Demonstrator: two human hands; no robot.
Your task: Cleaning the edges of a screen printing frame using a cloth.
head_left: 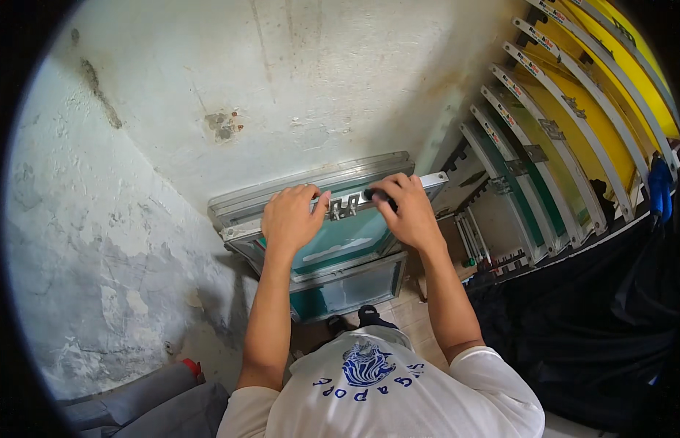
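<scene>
While both hands rest on top of the metal frame (333, 212), it stands on its edge and leans back on the white wall (281, 80). The left hand (290, 217) lies flat over the top bar, fingers curled down and pressed on it. The right hand (402, 212) grips the same bar, its fingers bent over a small dark knob (376, 195).

The frame could tip toward the person if the hands let go, I think, because it only leans. Fingers could get pinched too, since more frames (311, 186) stand just behind the grip, close against it.

Between the two hands sits a little silver bracket (344, 206). The frame's green-blue screen (340, 244) hangs right below the hands, down toward the floor. Off to the right of the right hand, well apart, a row of yellow and green screens (574, 139) stands in a rack.
</scene>
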